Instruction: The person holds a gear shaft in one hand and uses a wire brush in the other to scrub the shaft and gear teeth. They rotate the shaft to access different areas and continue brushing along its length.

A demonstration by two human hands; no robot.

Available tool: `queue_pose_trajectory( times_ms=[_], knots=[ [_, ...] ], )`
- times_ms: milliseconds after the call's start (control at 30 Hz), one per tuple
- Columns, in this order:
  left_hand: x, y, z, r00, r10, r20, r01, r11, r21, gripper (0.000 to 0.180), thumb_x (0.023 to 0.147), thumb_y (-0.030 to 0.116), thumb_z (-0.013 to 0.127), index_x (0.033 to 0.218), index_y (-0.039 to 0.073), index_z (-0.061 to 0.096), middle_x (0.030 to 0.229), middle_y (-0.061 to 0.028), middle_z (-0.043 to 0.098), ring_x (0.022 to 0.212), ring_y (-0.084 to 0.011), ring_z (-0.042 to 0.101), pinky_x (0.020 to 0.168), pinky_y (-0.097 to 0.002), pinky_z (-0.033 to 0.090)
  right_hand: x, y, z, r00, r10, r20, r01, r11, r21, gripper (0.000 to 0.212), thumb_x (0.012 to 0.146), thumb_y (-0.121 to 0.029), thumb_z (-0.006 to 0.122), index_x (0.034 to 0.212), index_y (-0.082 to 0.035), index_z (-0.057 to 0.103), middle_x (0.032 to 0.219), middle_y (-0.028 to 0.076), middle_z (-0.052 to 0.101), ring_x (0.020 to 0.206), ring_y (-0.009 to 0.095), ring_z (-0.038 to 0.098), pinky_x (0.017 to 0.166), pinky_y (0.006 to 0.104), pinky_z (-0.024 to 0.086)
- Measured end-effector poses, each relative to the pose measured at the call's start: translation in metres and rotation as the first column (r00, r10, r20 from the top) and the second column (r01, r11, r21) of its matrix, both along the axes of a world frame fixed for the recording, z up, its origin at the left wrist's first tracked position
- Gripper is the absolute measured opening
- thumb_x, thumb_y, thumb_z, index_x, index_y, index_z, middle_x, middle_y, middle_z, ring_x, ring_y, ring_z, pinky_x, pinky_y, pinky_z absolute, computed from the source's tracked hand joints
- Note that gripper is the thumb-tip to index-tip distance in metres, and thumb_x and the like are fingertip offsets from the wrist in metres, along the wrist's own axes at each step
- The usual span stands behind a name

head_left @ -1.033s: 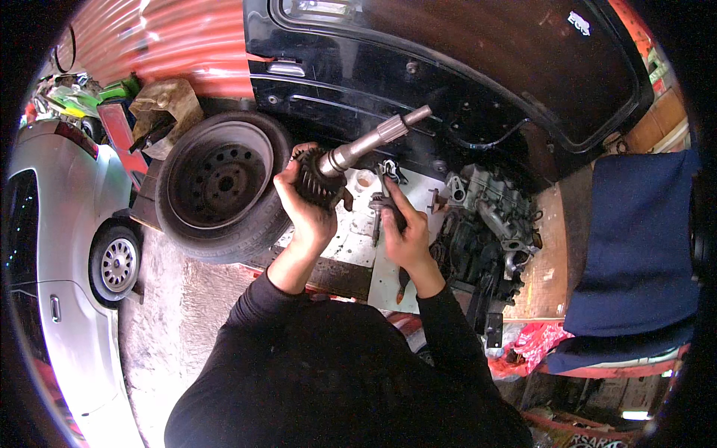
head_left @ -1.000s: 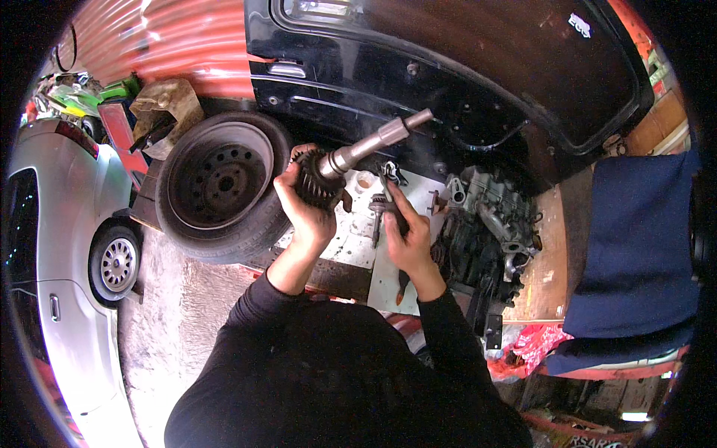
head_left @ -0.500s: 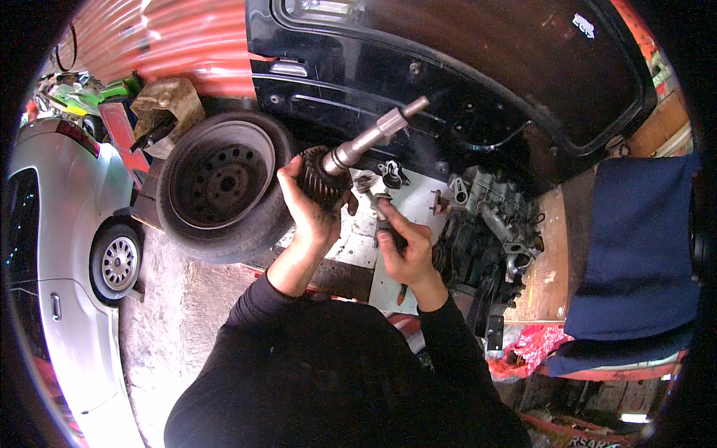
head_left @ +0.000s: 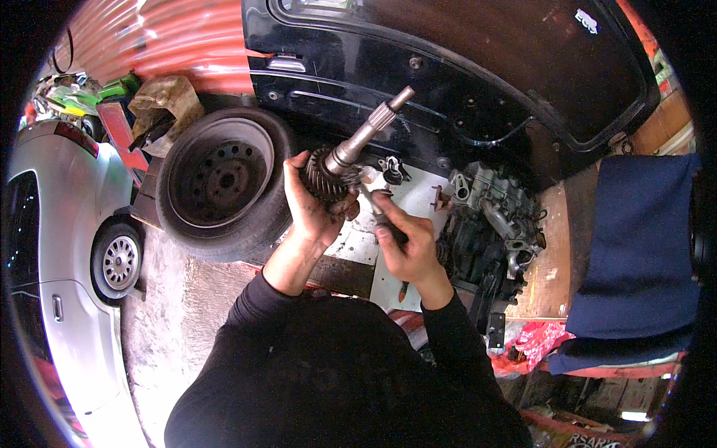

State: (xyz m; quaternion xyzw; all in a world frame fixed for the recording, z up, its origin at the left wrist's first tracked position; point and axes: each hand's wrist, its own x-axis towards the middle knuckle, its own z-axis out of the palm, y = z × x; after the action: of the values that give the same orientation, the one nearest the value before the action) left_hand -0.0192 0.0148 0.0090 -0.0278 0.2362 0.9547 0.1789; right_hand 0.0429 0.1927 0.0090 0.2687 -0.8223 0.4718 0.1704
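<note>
My left hand (head_left: 310, 213) is wrapped round the toothed end of a steel gear shaft (head_left: 361, 139). The shaft slants up and to the right, its splines and thin tip at the far end. Dark, angled teeth ring the gear (head_left: 326, 178) beside my thumb. In my right hand (head_left: 411, 243), closed, is a slim grey tool with a dark handle (head_left: 390, 226). Its front end lies at the right side of the gear, touching or very close to it; the exact kind of tool is not clear.
Below my hands is a white board (head_left: 407, 205) bearing a small black-and-metal part (head_left: 393, 171). An engine (head_left: 493, 216) stands to the right, a wheel with tyre (head_left: 224, 175) to the left. A black vehicle panel (head_left: 463, 97) rises behind; a silver car (head_left: 75, 246) is far left.
The gear shaft has tilted slightly, its tip shifting left and up, and its splines now show more clearly. The tool's front end has come closer to the gear.
</note>
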Motion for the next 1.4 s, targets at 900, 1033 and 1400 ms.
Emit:
queue_pose_trajectory(
  times_ms=[900,1033,1400],
  knots=[
    [-0.001,-0.012,-0.003,0.958,-0.268,-0.100,0.271,0.962,0.024,0.070,0.092,0.066,0.040,0.115,0.004,0.062,0.070,-0.0072,0.060,0.037,-0.0107,0.039,0.037,-0.0269,0.037,-0.017,0.023,0.006,0.952,-0.166,0.256,0.177,0.984,-0.020,0.037,0.097,-0.016,0.062,0.133,-0.005,0.063,0.067,0.007,0.058,0.060,0.009,0.053,0.058,0.0286,0.044],
    [0.004,-0.011,0.001,0.975,-0.202,-0.088,0.190,0.974,-0.125,0.060,0.094,0.059,0.040,0.111,0.006,0.063,0.067,-0.0099,0.063,0.035,-0.0137,0.043,0.035,-0.0325,0.043,-0.020,0.028,-0.010,0.988,-0.150,0.026,0.151,0.987,-0.057,0.027,0.093,-0.011,0.068,0.117,0.002,0.065,0.076,0.012,0.065,0.066,0.016,0.062,0.063,0.0315,0.049],
    [0.003,-0.009,0.001,0.950,-0.296,-0.096,0.287,0.952,-0.103,0.066,0.091,0.060,0.041,0.101,-0.001,0.065,0.065,-0.0118,0.063,0.034,-0.0133,0.043,0.033,-0.0332,0.043,-0.015,0.027,-0.003,0.993,-0.110,0.031,0.112,0.992,-0.065,0.023,0.089,-0.003,0.071,0.110,0.004,0.067,0.103,0.018,0.071,0.090,0.027,0.071,0.081,0.0352,0.054]
  ],
)
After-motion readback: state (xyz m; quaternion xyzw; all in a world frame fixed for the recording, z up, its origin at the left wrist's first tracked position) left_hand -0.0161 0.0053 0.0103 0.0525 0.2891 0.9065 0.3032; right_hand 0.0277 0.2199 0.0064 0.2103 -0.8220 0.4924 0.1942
